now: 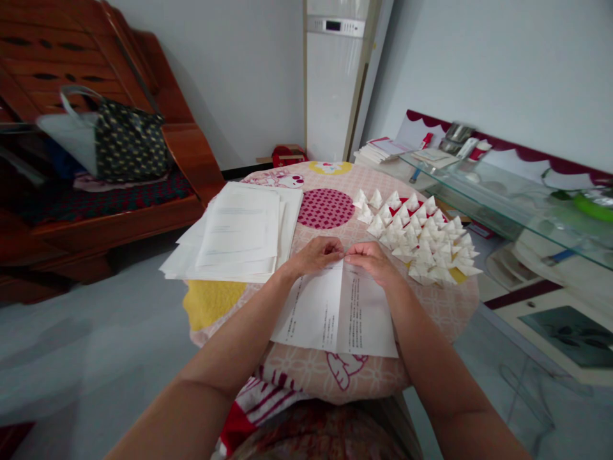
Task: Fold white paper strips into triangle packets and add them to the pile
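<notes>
A printed sheet of paper [316,313] with a crease down its middle lies at the near side of the round table. My left hand [318,254] pinches its far edge close to the crease. Just beside it, my right hand [371,259] grips the same edge, fingers pressed together. The two hands almost touch at the crease. To the left rests a loose stack of paper sheets [239,230]. Right of my hands stand many small folded white paper pieces [407,223] with pointed tips, set close together.
A pink patterned cloth [445,313] covers the round table. At the right is a glass-topped cabinet [517,204] holding books and containers. A wooden bench [186,153] with a dark patterned bag [129,140] stands at the left. Behind the table rises a white upright appliance [332,83].
</notes>
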`<state>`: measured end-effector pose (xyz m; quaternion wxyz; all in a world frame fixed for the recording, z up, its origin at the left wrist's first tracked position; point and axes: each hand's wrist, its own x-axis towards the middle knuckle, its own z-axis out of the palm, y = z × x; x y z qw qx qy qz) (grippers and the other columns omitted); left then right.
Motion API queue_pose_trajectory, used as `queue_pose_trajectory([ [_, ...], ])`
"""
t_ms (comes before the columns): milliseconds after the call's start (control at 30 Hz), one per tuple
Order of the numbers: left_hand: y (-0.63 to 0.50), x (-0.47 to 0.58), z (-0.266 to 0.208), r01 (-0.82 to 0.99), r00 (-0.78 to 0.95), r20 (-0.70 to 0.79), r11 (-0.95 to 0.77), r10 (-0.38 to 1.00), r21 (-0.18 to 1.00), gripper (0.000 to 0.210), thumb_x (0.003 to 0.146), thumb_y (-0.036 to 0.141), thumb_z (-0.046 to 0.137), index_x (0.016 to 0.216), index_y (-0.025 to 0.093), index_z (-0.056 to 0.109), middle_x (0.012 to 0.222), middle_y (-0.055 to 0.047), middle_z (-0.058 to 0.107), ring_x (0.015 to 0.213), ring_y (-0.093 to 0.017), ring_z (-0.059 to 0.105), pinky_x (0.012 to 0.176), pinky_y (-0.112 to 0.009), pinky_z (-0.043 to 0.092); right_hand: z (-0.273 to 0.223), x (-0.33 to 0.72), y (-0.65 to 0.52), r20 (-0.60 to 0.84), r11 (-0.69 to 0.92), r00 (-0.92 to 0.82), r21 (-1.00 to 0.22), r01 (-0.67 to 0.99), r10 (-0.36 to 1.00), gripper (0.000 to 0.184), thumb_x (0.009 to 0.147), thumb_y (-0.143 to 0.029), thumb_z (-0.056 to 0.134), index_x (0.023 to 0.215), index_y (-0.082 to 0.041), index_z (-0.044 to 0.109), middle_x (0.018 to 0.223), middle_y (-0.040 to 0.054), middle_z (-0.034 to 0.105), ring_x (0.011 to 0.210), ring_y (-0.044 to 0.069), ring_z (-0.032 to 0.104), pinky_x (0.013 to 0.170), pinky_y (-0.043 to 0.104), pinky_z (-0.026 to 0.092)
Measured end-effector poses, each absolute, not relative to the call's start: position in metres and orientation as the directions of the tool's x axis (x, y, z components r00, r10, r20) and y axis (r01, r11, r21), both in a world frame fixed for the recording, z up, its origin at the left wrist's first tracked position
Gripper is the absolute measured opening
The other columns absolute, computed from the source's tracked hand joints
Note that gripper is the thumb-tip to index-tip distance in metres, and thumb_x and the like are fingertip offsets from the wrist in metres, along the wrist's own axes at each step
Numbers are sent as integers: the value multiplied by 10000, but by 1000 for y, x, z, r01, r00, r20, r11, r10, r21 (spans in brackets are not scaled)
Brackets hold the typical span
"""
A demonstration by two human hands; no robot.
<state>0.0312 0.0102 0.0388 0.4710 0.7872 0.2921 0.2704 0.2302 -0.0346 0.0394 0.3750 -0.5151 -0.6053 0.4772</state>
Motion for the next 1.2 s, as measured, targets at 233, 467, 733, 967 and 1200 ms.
queue_pose_trajectory([
  [233, 14, 22, 37, 237, 728, 67, -342, 682, 909, 274, 867, 413, 618, 833, 142, 636, 667, 38, 500, 620, -99, 412, 594, -246, 331, 35, 233, -33, -58, 1, -190, -954, 299, 980, 186, 693, -361, 685, 705, -176, 700, 602, -18, 555, 572, 120, 446, 553, 271, 314],
  [467, 15, 23, 33, 267, 716, 51, -340, 697, 902, 281, 854, 419, 627, 759, 155, 606, 634, 44, 463, 601, -91, 389, 558, -235, 299, 33, 232, -30, -68, -5, -192, -951, 309, 979, 133, 695, -321, 689, 688, -188, 691, 598, -19, 564, 573, 119, 446, 547, 263, 316],
  [733, 12, 25, 32, 265, 676, 55, -312, 735, 913, 252, 822, 391, 648, 737, 157, 610, 615, 47, 463, 589, -88, 386, 543, -227, 290, 30, 232, -29, -51, 12, -177, -942, 336, 983, 123, 699, -313, 681, 675, -192, 681, 575, -24, 556, 571, 120, 449, 534, 255, 319],
  [967, 15, 18, 34, 346, 702, 30, -377, 712, 859, 226, 823, 364, 633, 751, 151, 650, 631, 34, 543, 607, -96, 442, 560, -224, 325, 38, 245, -36, -145, -18, -267, -904, 426, 953, 173, 705, -353, 712, 684, -187, 665, 575, -38, 551, 533, 103, 448, 507, 239, 304],
  [1200, 21, 20, 36, 448, 616, 183, -533, 766, 718, 130, 850, 234, 602, 778, 152, 672, 673, 8, 625, 644, -116, 525, 637, -248, 391, 47, 274, -36, -149, -42, -158, -843, 537, 976, 85, 671, -264, 690, 698, -183, 694, 590, -21, 609, 528, 123, 498, 494, 244, 331],
])
